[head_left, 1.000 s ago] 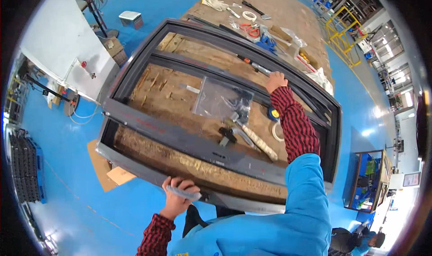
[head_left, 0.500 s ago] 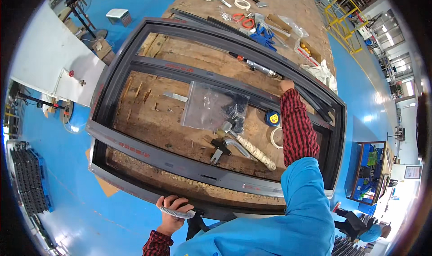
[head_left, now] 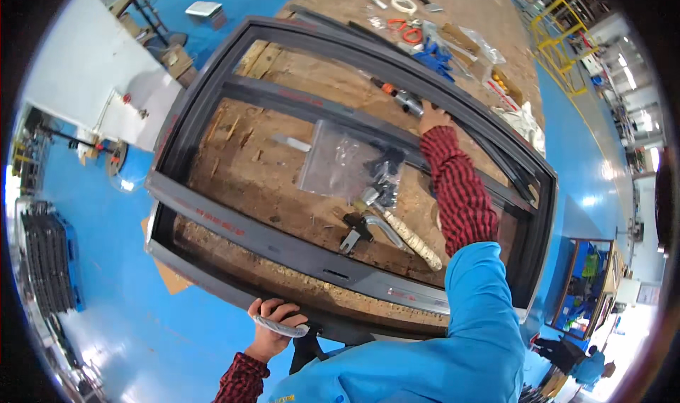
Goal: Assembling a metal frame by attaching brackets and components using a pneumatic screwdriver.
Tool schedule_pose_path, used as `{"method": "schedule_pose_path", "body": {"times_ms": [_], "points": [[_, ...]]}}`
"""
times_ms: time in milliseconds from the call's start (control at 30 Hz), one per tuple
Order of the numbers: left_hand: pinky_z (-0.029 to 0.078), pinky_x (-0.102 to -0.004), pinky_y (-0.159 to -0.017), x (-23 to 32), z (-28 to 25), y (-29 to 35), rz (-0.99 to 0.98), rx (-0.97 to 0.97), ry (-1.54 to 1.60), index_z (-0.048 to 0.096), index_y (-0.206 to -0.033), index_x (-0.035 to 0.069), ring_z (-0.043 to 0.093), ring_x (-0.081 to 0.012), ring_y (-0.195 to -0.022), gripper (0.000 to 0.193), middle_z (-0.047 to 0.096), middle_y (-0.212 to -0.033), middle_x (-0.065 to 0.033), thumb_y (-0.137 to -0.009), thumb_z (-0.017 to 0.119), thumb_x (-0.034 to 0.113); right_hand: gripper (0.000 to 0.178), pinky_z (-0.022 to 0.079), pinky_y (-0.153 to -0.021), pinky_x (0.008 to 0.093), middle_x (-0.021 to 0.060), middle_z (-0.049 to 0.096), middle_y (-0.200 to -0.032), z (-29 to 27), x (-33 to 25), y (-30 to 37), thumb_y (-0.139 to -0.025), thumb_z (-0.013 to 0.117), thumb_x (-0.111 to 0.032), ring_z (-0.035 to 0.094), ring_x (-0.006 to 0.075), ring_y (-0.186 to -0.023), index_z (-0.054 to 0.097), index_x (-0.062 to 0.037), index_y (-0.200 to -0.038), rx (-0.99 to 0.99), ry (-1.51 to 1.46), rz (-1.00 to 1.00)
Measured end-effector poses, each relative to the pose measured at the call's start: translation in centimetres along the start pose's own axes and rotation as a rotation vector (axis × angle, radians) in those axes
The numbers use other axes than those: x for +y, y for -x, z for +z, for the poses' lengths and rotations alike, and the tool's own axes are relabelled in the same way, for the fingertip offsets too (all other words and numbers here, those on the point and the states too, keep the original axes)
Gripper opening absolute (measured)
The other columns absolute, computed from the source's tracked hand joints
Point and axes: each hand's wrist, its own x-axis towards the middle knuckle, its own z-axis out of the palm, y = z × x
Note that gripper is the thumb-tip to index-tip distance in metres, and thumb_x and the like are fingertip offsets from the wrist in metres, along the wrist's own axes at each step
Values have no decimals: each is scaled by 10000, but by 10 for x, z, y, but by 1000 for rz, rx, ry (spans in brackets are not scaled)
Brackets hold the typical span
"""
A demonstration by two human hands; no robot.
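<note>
- While I watch from the head view, my left hand [head_left: 273, 325] has its fingers [head_left: 280, 309] curled shut over a short grey strip [head_left: 281, 326] at the near edge of the surface [head_left: 489, 6].
- My right hand [head_left: 433, 117] reaches to the far side, fingers pressed flat together on the window frame [head_left: 212, 215]; whether they grip it, I cannot tell.
- One dark grey frame lies flat on the wooden surface, covering most of it, with two crossbars.
- Inside the frame I count one clear plastic bag [head_left: 338, 163] and one hammer [head_left: 400, 226] with a pale handle.
- Beyond the far edge lie one tape roll [head_left: 404, 5] and one pair of orange-handled scissors [head_left: 404, 30].
</note>
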Motion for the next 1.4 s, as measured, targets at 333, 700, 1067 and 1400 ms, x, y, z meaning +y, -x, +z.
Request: {"method": "schedule_pose_path", "body": {"times_ms": [333,700,1067,1400], "points": [[193,-531,-1067,4,-6,3,41,-12,-69,685,-997,337,502,-198,-1127,207,627,-1143,120,-792,659,331,621,519,-859,519,253,613,-1117,-26,4,11,-766,714,-366,626,471,-997,508,-198,-1328,-130,10,-464],[210,-536,-1081,-12,7,9,99,119,74,677,-1050,329,481,-204,-1135,255,599,-1157,106,-796,653,329,483,389,-603,236,53,574,-872,-241,39,241,-797,660,-200,491,126,-692,553,-85,-1253,-242,-1072,-275],[217,-523,-1087,-21,26,9,205,239,96,695,-1049,284,478,-197,-1137,313,588,-1105,104,-740,725,323,370,408,-645,310,35,520,-882,-170,-58,523,-850,597,-99,501,165,-703,560,-177,-1210,-323,-2217,-533],[197,-510,-1093,-27,30,12,219,264,84,673,-1087,293,477,-198,-1138,348,578,-1105,104,-743,722,309,314,441,-616,351,46,524,-829,-154,-76,529,-873,556,-44,527,185,-697,500,-170,-1155,-67,-1946,-773]]}}
